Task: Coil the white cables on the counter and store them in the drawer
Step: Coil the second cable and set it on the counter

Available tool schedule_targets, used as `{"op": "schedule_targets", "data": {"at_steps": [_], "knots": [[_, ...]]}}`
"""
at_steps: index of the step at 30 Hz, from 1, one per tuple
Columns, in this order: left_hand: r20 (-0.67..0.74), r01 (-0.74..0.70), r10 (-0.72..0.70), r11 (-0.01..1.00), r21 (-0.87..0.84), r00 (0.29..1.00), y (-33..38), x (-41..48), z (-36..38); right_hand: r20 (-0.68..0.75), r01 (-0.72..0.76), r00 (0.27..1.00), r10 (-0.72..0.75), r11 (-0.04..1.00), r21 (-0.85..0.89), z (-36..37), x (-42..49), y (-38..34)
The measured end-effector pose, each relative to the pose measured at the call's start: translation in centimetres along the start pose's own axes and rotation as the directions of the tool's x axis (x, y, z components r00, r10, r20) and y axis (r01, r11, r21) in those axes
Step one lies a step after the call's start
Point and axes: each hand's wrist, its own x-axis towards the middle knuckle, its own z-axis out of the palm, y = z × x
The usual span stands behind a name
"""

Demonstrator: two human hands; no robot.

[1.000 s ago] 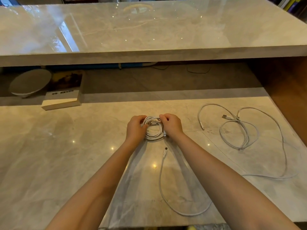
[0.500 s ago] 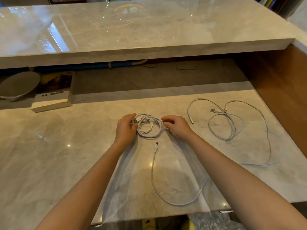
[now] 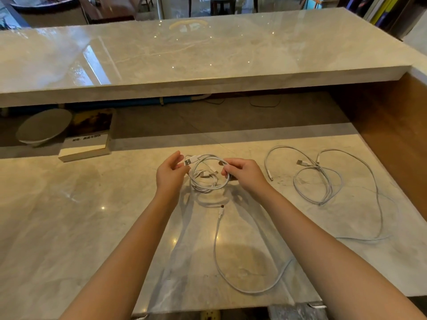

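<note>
- Polished beige marble counter, glossy and veined, spans the near field; a thicker raised marble slab runs across at 12 o'clock, with a shadowed recess between them.
- Coiled white cable: thin round cord gathered in several loose, roughly circular loops, held just above the counter between both hands at centre. A flat USB plug projects from the coil at its 10 o'clock edge.
- Right hand: fingers curled closed, pinching the coil's 3 o'clock side.
- Left hand: fingers partly spread, palm toward the coil, fingertips at the USB plug; firm contact cannot be told.
- Loose cable tail: lies on the counter at 6 o'clock of the coil, sweeping in a wide curve under the right forearm, small connector end uppermost.
- Second white cable: uncoiled, tangled in irregular loops on the counter at 3 o'clock, well apart from the hands.
- Recess, 10 o'clock: book lying flat beside a round pale dish.
</note>
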Motion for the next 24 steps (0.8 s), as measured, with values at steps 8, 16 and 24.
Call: {"op": "schedule_targets", "data": {"at_steps": [8,16,24], "knots": [[-0.029,-0.076,0.071,0.962,-0.26,0.997,3.7,-2.6,-0.4,-0.109,0.095,0.986,-0.123,0.967,-0.237,-1.1,-0.6,-3.1],[0.174,-0.337,0.305,0.919,0.203,0.936,6.0,-3.8,-0.2,0.065,0.242,0.969,-0.238,0.864,-0.442,-2.2,-3.0,-6.3],[0.521,-0.114,-0.05,0.953,0.279,0.852,8.1,-4.9,-0.5,0.037,0.334,0.931,-0.363,0.807,-0.488,-3.6,-3.6,-8.2]]}}
